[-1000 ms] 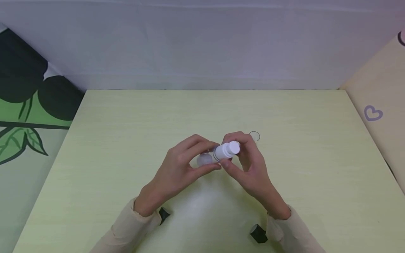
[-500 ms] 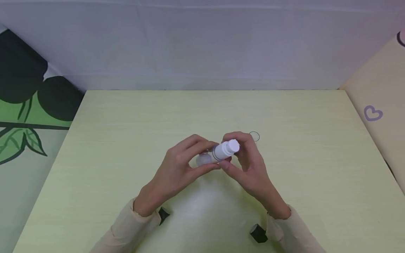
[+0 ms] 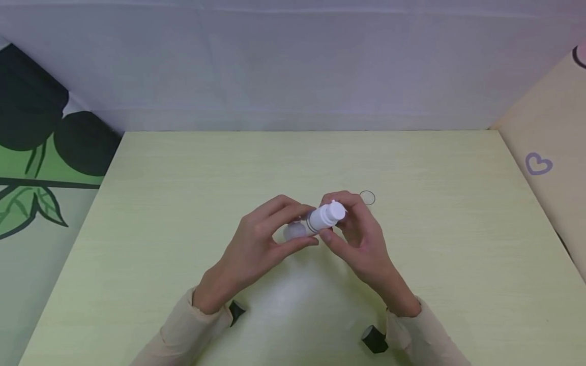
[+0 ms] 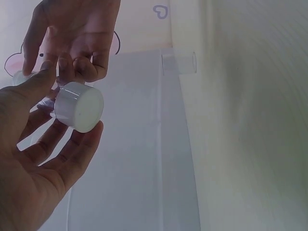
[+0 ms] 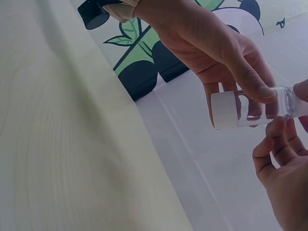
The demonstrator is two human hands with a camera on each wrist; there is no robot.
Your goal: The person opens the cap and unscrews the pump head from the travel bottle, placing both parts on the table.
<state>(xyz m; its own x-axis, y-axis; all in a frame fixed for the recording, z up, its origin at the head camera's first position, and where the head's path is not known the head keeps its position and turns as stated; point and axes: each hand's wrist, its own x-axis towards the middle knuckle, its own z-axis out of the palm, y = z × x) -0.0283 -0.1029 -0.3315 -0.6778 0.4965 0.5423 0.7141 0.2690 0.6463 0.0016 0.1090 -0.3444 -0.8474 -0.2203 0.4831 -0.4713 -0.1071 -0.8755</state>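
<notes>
Between both hands a small pump bottle point(image 3: 320, 220) is held tilted above the table, its white pump head pointing right and up toward the head camera. The left hand point(image 3: 263, 231) grips its clear body, thumb on the near side and fingers on the far side. At the white top, the right hand point(image 3: 359, 239) curls thumb and fingers around the collar. In the left wrist view the bottle's white base point(image 4: 89, 109) faces the camera. The right wrist view shows the white base point(image 5: 224, 110) at the left end of the see-through body, with the pump end partly hidden by fingers.
A clear cylindrical cap point(image 4: 179, 63) stands on the pale table point(image 3: 183, 173), just beyond the right hand. Black wrist-camera housings point(image 3: 374, 339) sit by the cuffs. A pale cloth wall point(image 3: 293, 66) rises behind the table, with a patterned panel at left and a beige one at right.
The pump head has tilted and turned slightly, so a small spout now shows at its upper edge. The right thumb has shifted a little on the collar; the left hand has hardly moved.
</notes>
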